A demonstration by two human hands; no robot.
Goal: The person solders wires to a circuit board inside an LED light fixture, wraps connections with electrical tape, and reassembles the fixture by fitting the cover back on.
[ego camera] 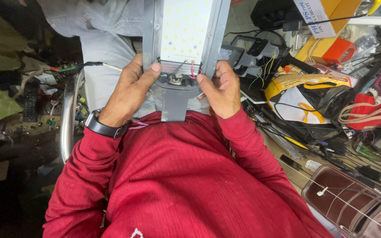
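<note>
the grey lamp housing (179, 61) lies on the person's lap (106, 48). to the right, a cluttered bench (296, 169) carries a brown leather case (353, 202), a yellow-and-white bag (296, 94), an orange box (331, 48) and tangled wires (327, 150).

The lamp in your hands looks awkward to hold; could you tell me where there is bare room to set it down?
Hardly anywhere. Right of the LED lamp, boxes, bags and cables crowd everything. The only flat, uncluttered surface is the brown case at lower right. Left is dim clutter around a remote.
</note>
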